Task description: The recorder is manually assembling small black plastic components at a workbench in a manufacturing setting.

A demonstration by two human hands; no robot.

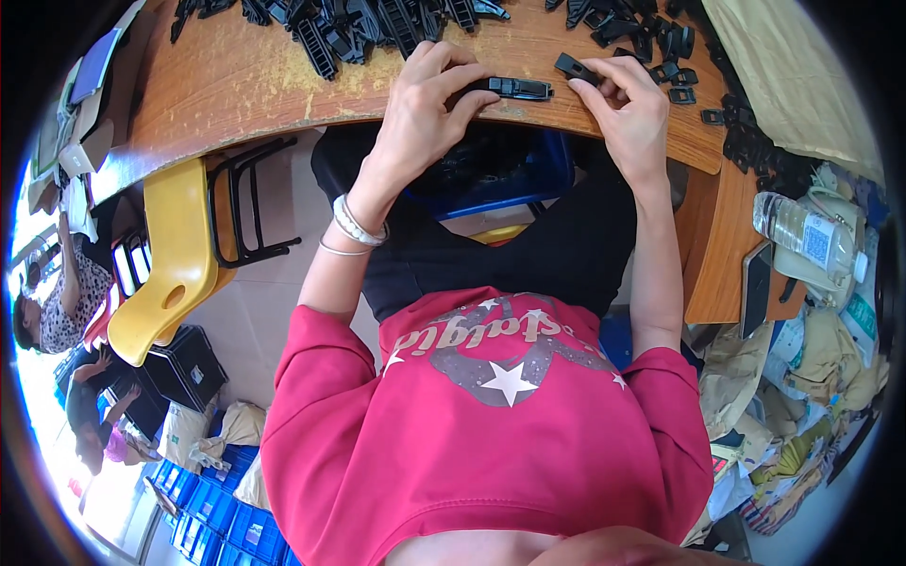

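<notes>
The wooden counter (236, 85) stretched left, its worn surface ending at the near edge. A blue bin (559, 170) sat beneath that edge. Black plastic parts (401, 26) lay heaped on the far side. Just inside the edge, apart, the left hand (420, 104) pinched a long black piece (519, 89), the right hand (634, 108) a shorter one (572, 67).

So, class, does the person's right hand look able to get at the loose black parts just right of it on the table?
Probably yes: the loose black parts lie close beside the right hand, and nothing visible stands between. However, it already pinches a small black piece.
</notes>
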